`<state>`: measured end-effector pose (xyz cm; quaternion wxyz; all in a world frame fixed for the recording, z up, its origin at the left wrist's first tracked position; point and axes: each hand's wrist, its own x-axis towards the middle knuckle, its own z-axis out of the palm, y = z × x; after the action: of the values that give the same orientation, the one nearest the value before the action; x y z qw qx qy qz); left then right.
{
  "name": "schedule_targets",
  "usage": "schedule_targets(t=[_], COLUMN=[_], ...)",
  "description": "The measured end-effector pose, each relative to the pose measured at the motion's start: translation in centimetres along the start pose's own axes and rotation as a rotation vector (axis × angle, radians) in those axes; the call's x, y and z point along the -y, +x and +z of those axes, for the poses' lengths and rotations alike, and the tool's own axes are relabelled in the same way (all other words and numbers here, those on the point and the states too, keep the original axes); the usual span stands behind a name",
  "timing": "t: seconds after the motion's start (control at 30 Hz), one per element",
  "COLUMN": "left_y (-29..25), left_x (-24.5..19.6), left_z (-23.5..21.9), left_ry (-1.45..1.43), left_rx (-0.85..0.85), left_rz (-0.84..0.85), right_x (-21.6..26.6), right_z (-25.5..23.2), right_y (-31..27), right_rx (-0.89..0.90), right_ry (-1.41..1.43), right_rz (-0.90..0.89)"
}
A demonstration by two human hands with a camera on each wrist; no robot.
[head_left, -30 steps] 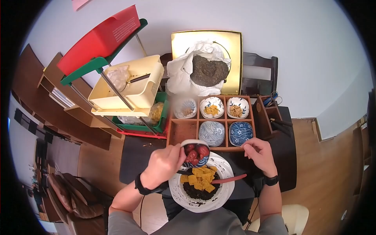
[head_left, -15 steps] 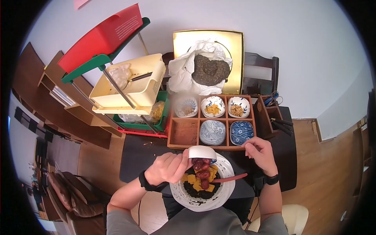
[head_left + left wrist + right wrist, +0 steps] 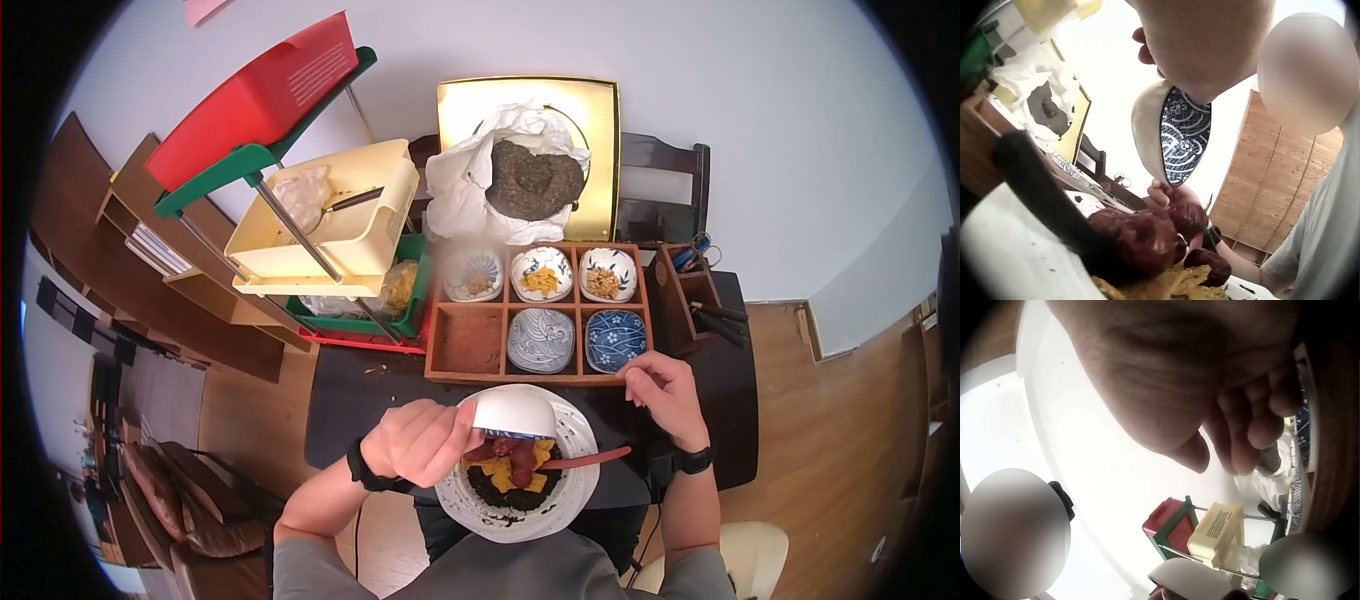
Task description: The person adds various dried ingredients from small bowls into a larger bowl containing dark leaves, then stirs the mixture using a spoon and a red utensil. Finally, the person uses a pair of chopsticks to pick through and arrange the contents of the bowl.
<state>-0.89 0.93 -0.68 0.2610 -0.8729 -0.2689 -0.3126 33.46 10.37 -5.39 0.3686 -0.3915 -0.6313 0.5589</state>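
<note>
Head view: the person's left hand (image 3: 425, 440) grips the side of a small white bowl (image 3: 514, 412) and holds it tipped over a white plate (image 3: 578, 490), so that its plain outside faces up and its mouth faces down toward the food. Dark red dates (image 3: 522, 465) lie just under the rim, on top of orange-yellow squares (image 3: 534, 482), which in turn sit on a bed of dark crumbly stuff (image 3: 497, 497). A reddish stick (image 3: 600, 456) reaches out over the right edge of the plate. From the left wrist, the bowl's blue patterned inside shows, with the dates close below it and a blurred dark bar (image 3: 1041, 200) crossing in front. The right hand (image 3: 664, 393) holds nothing; its fingers hang loosely bent at the front right corner of a wooden tray (image 3: 490, 378), and whether they touch the wood I cannot tell. Nearest to it in the tray is a dark blue flowered dish (image 3: 615, 342), with a grey-blue dish (image 3: 540, 341) in the compartment beside it. Three more dishes stand in the back row; the middle one (image 3: 541, 273) holds yellow bits. Behind the tray, a dark lump (image 3: 535, 180) rests on crumpled white paper (image 3: 455, 195). A rack with a red bin (image 3: 260, 100) and a cream bin (image 3: 330, 255) stands to the left.
</note>
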Motion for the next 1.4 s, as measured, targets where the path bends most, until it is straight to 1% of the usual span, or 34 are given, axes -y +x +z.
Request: schedule_targets(t=[0.1,0.17,0.23,0.3,0.4,0.5,0.53,0.63,0.67,0.77,0.87,0.97,1.0,1.1,1.13,1.17,1.23,1.33,1.4], left_y=[0.5,0.1,-0.7,-1.0,-1.7,-3.4,-3.2,-4.3,-4.6,-3.6,-3.1,-2.8,-2.6,-2.9,-3.8,-4.6,-5.4,-8.8,-9.6], left_x=[0.0,0.3,0.8,1.4,3.4,4.6,4.8,5.0,5.2,5.3,5.3,4.2,3.8,4.1,5.0,5.8,7.3,9.5,9.7], left_z=[-0.1,0.7,1.9,3.1,4.7,6.3,6.1,7.3,7.5,6.7,6.2,5.1,4.4,1.6,0.9,-0.5,-2.2,-2.5,-3.0], left_ry=[0.001,-0.017,0.012,0.017,-0.047,-0.126,-0.125,-0.16,-0.173,-0.228,-0.272,-0.158,-0.175,-0.058,0.052,0.067,0.277,0.178,0.209], left_rx=[0.008,0.024,-0.017,-0.01,-0.061,-0.026,-0.044,0.081,0.114,0.128,0.185,0.13,0.094,-0.033,-0.11,-0.034,-0.002,0.001,0.018], left_rz=[-0.026,-0.164,-0.358,-0.655,-0.916,-1.091,-1.113,-1.133,-1.164,-1.224,-1.236,-1.107,-1.115,-1.168,-1.156,-1.266,-1.153,-1.13,-1.065], right_x=[-0.2,-0.2,-0.1,0.1,0.1,-0.1,0.3,0.1,0.1,0.1,0.3,0.4,0.3,-0.1,-0.2,-0.2,-0.3,-0.6,-0.8], right_z=[0.0,0.1,0.1,0.1,0.3,0.3,0.4,0.4,0.4,0.4,0.5,0.6,0.5,0.4,0.5,0.5,0.8,1.0,0.9], right_y=[0.1,0.1,0.0,0.0,0.1,0.1,0.3,0.1,0.1,0.1,0.0,0.1,0.1,0.1,0.1,0.1,0.1,0.2,0.4], right_rx=[0.004,0.002,-0.008,-0.015,-0.024,-0.022,-0.03,-0.039,-0.038,-0.039,-0.046,-0.056,-0.061,-0.074,-0.075,-0.069,-0.055,-0.055,-0.071], right_ry=[-0.006,0.0,0.001,-0.001,-0.016,-0.028,-0.062,-0.047,-0.053,-0.066,-0.078,-0.085,-0.083,-0.08,-0.079,-0.075,-0.068,-0.07,-0.06], right_rz=[-0.016,0.005,0.018,0.02,0.001,-0.007,0.013,-0.001,-0.002,-0.004,-0.003,-0.012,-0.014,-0.016,-0.015,-0.016,-0.022,-0.006,-0.002])
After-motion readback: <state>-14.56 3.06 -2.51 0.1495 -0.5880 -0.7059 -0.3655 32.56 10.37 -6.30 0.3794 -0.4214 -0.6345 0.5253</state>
